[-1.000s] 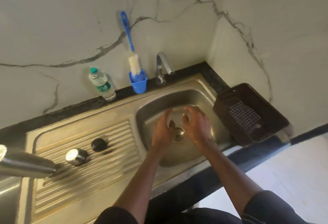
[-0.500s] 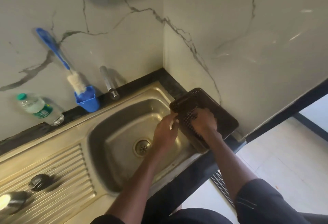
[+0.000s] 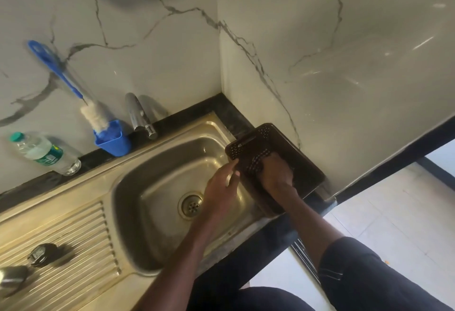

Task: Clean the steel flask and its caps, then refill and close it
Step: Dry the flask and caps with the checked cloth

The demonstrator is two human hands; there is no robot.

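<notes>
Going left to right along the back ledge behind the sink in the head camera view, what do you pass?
Clear plastic water bottle with green cap → blue plastic holder with the blue-handled bottle brush → chrome tap → dark brown perforated plastic basket.

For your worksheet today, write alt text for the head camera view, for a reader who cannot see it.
A person's right hand reaches into a dark perforated basket beside a steel sink, touching a checked cloth; the left hand hovers over the basin. Two caps lie on the drainboard.
</notes>
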